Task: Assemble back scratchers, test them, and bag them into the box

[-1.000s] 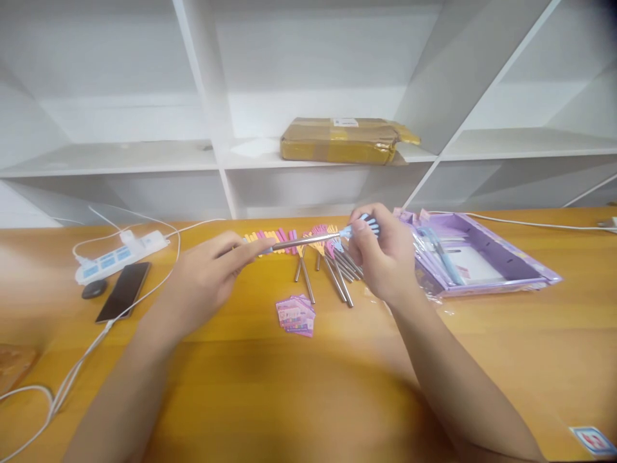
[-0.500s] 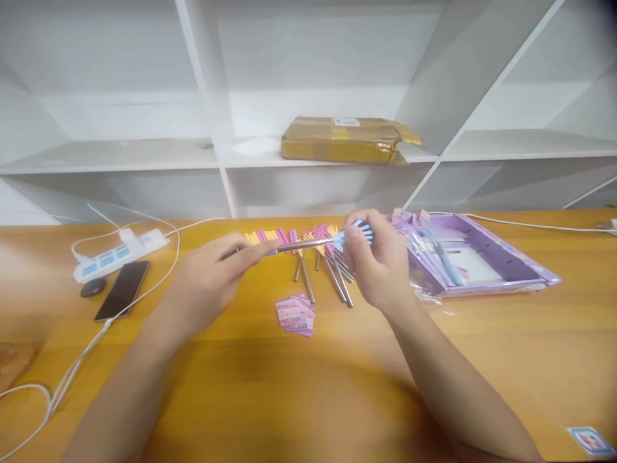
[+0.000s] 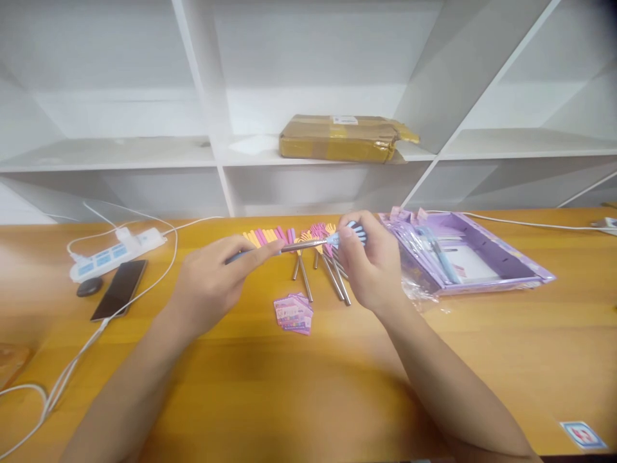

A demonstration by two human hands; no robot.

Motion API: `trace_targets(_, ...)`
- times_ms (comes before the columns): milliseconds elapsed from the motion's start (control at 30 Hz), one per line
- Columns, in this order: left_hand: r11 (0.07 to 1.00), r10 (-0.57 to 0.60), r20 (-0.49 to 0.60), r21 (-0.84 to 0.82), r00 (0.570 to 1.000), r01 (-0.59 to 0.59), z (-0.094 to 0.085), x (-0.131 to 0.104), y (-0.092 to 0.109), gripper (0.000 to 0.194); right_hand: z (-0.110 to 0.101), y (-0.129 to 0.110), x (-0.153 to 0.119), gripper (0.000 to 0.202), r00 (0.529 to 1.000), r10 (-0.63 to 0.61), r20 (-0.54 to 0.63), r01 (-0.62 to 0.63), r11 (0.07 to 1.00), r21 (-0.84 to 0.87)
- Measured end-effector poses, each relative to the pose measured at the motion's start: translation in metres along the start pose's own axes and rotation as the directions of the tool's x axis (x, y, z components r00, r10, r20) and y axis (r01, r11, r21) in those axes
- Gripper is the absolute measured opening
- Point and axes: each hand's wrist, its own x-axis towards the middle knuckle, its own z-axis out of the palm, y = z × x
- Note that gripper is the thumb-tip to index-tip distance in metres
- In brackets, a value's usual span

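A telescopic back scratcher (image 3: 304, 245) with a metal rod and a blue hand-shaped head spans level between my two hands. My left hand (image 3: 212, 273) is closed around its blue handle, forefinger stretched along it. At the other end, my right hand (image 3: 369, 257) pinches the blue head between thumb and fingers. Behind them on the table lie more back scratchers (image 3: 334, 278) with pink and yellow heads and bare metal rods. A row of yellow and pink handles (image 3: 265, 237) is partly hidden by my left hand. Small pink printed cards (image 3: 294, 313) lie fanned in front.
On the right sits a purple open box (image 3: 501, 247) with clear plastic wrap and a blue item inside. A power strip (image 3: 116, 254), a black phone (image 3: 119, 290), a dark mouse-like object (image 3: 89, 287) and white cables are on the left. A taped cardboard parcel (image 3: 340, 140) rests on the shelf.
My hands have come slightly closer together, and less of the metal rod shows between them. The whole view has shifted a little. Both hands keep their hold on the back scratcher.
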Motion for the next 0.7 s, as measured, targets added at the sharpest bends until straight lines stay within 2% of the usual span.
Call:
trace_targets(267,1.0,0.016,-0.049,-0.025,0.999,-0.017,0.008,0.0,0.001,0.057,0.003,-0.003,-0.001,0.021,0.998,-0.049,-0.048,0.048,0.998,-0.027)
trace_targets(500,0.999,0.035,-0.069,-0.021,0.997,-0.036,0.006,-0.002,0.001,0.057,0.01,-0.006,-0.007,0.022,0.996,-0.059,-0.065,0.064,0.996,0.069)
trace_targets(700,0.999,0.039,-0.091,-0.01,0.995,-0.04,0.009,-0.002,0.007,0.057,0.011,-0.007,-0.006,0.02,0.992,-0.072,-0.103,0.078,0.995,0.059)
